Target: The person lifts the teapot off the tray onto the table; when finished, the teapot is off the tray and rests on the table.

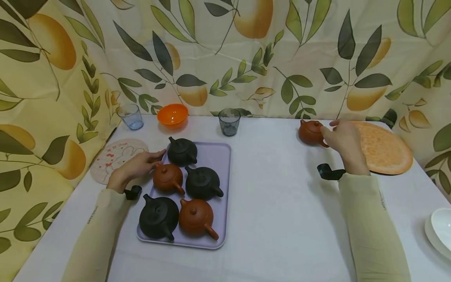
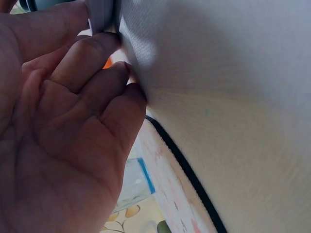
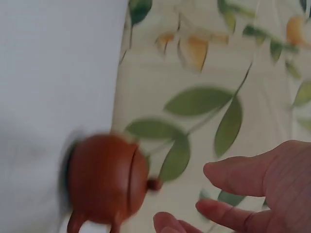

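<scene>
A lavender tray (image 1: 220, 156) bears several teapots. Black ones are a small teapot (image 1: 182, 150) at the far end, a teapot (image 1: 202, 182) on the right and a larger teapot (image 1: 157, 215) near the front. Reddish-brown ones are a teapot (image 1: 165, 176) on the left and a teapot (image 1: 196, 217) at the front. My left hand (image 1: 137, 166) pinches the tray's left rim (image 2: 101, 14) between thumb and fingers. Another reddish-brown teapot (image 3: 99, 177) stands on the table at the back right. Beside it, my right hand (image 1: 345, 141) hovers with fingers spread, apart from the teapot in the right wrist view.
Along the back edge stand a blue glass (image 1: 130, 116), an orange bowl (image 1: 172, 116) and a grey glass (image 1: 230, 122). A round bunny-print mat (image 1: 116, 156) lies left of the tray. An orange round mat (image 1: 385, 149) lies at right, and a white bowl (image 1: 440, 231) at the right edge.
</scene>
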`<state>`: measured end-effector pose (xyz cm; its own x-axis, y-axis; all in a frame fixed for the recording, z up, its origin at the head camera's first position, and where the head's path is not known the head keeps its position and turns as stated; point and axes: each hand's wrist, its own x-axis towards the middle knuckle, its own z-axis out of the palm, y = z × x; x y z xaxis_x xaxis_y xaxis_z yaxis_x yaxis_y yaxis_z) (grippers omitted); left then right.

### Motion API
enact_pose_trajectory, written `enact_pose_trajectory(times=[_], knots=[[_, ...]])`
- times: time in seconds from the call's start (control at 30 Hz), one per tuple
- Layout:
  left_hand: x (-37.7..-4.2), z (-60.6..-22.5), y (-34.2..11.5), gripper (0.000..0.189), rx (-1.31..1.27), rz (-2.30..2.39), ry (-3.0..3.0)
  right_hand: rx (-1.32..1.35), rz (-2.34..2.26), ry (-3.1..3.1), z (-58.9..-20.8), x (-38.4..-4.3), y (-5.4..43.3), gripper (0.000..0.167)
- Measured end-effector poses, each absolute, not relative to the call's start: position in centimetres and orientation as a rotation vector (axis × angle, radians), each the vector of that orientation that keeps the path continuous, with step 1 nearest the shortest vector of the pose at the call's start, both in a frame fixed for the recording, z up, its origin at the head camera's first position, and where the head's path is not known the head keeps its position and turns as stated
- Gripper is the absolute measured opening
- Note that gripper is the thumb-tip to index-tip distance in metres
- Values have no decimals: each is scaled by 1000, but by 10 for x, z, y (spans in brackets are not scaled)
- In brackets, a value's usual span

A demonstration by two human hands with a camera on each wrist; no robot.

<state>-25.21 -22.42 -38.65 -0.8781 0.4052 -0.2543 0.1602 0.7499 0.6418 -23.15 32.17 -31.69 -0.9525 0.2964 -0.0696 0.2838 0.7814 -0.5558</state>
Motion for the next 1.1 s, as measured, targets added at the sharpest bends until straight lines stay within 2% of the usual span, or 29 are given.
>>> enact_pose_trajectory(times=[0.2, 0.57, 0.73, 0.87, 1.1], knots=[[-252, -389, -223, 52, 444, 895, 2578, -124, 862, -2870, -312, -218, 262, 43], [-254, -391, -227, 52, 460, 867, 2604, 546, 954, -2844, -348, -179, 154, 18], [-254, -391, -227, 52, 439, 870, 2591, 836, 1055, -2904, -362, -164, 127, 19], [-254, -390, -226, 52, 418, 865, 2585, 951, 1077, -2941, -372, -158, 115, 25], [-256, -391, -226, 52, 426, 861, 2592, 911, 1081, -2873, -380, -156, 109, 15]])
